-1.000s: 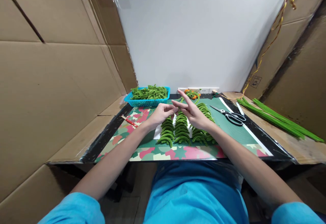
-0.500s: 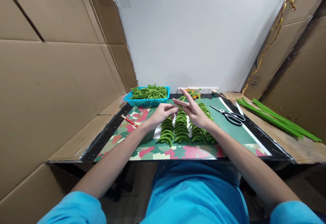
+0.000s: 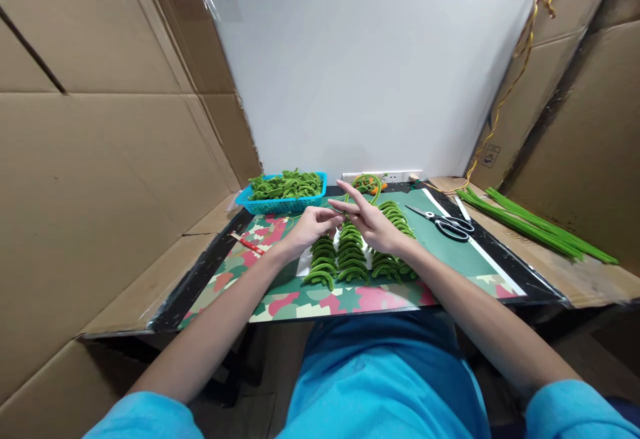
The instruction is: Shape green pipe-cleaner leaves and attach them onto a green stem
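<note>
My left hand [image 3: 314,227] and my right hand [image 3: 376,224] meet over the middle of the table, fingertips almost touching. Both pinch a green pipe cleaner [image 3: 371,176], whose fuzzy length curves up in a loop behind the right fingers. On my right hand the index and another finger stretch out while the lower ones close. Beneath the hands lie several rows of curved green pipe-cleaner pieces [image 3: 353,252], partly on white paper. The exact grip point is hidden by the fingers.
A blue basket [image 3: 285,206] of green pieces stands back left. Orange-and-green pieces [image 3: 376,186] lie by the power strip [image 3: 400,176]. Black-handled scissors [image 3: 453,227] and straight green stems [image 3: 530,226] are right; a red cutter-like tool [image 3: 249,244] is left. Cardboard walls [image 3: 125,159] flank the table.
The pipe cleaner's loop now stands higher and rounder behind my right fingers. Both hands stay together in nearly the same pose. The whole view has shifted slightly.
</note>
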`<act>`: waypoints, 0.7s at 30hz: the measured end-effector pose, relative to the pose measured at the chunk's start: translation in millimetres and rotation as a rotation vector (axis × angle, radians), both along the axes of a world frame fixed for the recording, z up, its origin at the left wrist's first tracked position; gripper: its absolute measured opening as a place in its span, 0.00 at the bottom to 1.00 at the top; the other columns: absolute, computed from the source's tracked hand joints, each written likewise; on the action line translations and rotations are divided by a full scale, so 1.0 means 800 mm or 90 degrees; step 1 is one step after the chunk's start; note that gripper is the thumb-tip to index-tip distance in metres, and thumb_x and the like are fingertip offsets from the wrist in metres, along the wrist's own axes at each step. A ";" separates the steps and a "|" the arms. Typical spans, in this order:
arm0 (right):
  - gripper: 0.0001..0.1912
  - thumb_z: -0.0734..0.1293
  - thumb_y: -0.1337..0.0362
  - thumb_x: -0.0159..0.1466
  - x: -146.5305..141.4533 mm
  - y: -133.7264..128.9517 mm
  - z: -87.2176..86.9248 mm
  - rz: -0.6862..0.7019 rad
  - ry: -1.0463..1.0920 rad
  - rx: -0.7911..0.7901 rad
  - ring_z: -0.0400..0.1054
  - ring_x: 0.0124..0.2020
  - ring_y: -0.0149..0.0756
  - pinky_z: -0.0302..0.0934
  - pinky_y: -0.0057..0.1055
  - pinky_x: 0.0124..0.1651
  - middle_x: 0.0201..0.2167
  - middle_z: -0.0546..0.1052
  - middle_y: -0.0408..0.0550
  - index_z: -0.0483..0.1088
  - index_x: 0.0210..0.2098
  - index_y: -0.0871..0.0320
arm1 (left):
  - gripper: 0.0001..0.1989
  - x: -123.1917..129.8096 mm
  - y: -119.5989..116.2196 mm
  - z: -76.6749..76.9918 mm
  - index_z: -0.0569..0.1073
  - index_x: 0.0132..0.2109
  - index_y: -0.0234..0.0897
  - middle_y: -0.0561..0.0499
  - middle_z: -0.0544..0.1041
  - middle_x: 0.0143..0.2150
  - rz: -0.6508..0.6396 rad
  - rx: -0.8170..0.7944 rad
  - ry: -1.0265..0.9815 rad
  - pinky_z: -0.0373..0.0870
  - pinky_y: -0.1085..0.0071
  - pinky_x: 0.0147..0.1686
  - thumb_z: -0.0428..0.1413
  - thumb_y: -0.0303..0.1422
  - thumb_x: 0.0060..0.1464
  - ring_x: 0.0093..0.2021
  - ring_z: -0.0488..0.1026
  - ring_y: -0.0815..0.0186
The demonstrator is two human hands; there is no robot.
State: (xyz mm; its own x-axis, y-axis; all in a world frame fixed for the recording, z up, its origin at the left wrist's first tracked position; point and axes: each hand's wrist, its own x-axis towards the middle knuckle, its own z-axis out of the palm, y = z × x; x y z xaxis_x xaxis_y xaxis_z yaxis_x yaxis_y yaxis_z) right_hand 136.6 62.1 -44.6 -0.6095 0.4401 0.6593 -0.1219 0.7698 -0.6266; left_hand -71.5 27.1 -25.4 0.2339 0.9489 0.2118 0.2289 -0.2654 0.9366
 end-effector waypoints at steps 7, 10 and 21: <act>0.36 0.54 0.69 0.77 -0.001 0.004 -0.001 -0.025 0.022 0.031 0.74 0.65 0.44 0.66 0.54 0.69 0.65 0.78 0.57 0.44 0.81 0.49 | 0.23 0.002 0.002 -0.005 0.83 0.31 0.31 0.51 0.77 0.25 -0.013 -0.006 -0.006 0.62 0.71 0.29 0.75 0.50 0.46 0.25 0.66 0.70; 0.36 0.53 0.69 0.77 -0.003 0.002 0.000 -0.022 0.020 0.036 0.75 0.65 0.44 0.67 0.54 0.68 0.64 0.79 0.56 0.44 0.81 0.48 | 0.24 0.001 0.004 -0.008 0.83 0.32 0.30 0.50 0.77 0.25 -0.007 -0.003 -0.012 0.62 0.71 0.29 0.75 0.50 0.45 0.25 0.66 0.70; 0.37 0.53 0.71 0.76 -0.009 0.001 -0.001 -0.024 0.015 0.068 0.76 0.62 0.42 0.69 0.51 0.66 0.63 0.79 0.57 0.42 0.81 0.47 | 0.24 0.005 -0.001 -0.005 0.82 0.32 0.30 0.51 0.74 0.24 -0.014 -0.010 -0.016 0.62 0.71 0.28 0.74 0.50 0.46 0.24 0.66 0.70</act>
State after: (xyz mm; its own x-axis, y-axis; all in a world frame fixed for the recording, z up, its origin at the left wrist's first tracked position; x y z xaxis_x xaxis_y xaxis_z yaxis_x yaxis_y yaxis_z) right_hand 129.4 63.3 -45.4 -0.5770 0.3892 0.7181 -0.1052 0.8364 -0.5379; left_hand -67.2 26.1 -29.0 0.2486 0.9470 0.2036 0.1990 -0.2556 0.9461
